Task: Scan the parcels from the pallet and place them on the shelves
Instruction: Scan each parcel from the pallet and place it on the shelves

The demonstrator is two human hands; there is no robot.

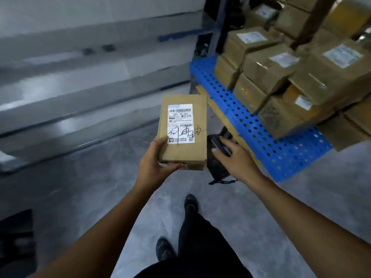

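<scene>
Left hand (158, 157) holds parcel (183, 133), right hand (232, 159) scanner (217, 164); boxes (281, 77) stacked on pallet (261, 133)

Both bare arms reach forward, left grip (158, 159) cupping a parcel (183, 129) underneath, right grip (232, 157) apparently clasping a scanner (217, 165).

Brown parcel (183, 133), label up, beside what seems a dark scanner (217, 165).

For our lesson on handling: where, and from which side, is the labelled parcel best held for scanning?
Grip the parcel at its near short end, from the left underneath, as the left hand does: thumb at the edge of the label, fingers below. It is long and flat with the label up, so this leaves the barcodes uncovered.
</scene>
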